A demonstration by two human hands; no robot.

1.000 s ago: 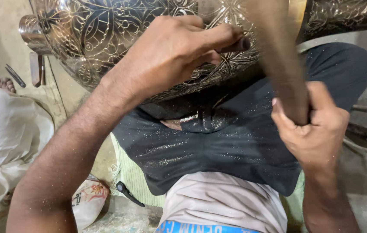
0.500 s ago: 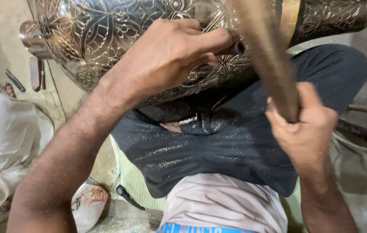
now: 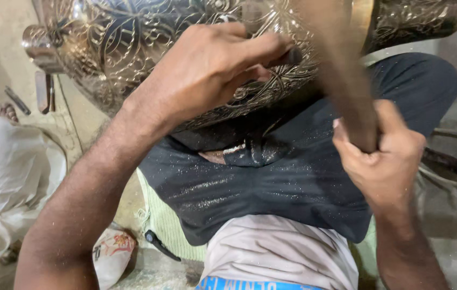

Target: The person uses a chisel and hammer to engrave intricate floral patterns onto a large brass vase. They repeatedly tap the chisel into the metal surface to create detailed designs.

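Engraved metal vessel [image 3: 148,48] under left hand [image 3: 207,70] pinching punch [image 3: 292,56]; right hand [image 3: 384,156] grips wooden mallet handle [image 3: 346,91].

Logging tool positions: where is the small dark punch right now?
In the head view, upper centre: the dark punch is pinched in the left hand, its tip against the engraved metal vessel.

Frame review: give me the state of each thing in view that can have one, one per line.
Engraved silver-coloured metal vessel: lying on its side across the lap.
Left hand: pinching a small dark chisel against the vessel.
Right hand: fisted round a wooden mallet handle, motion-blurred.
Dark trousers: speckled with fine glinting flecks.
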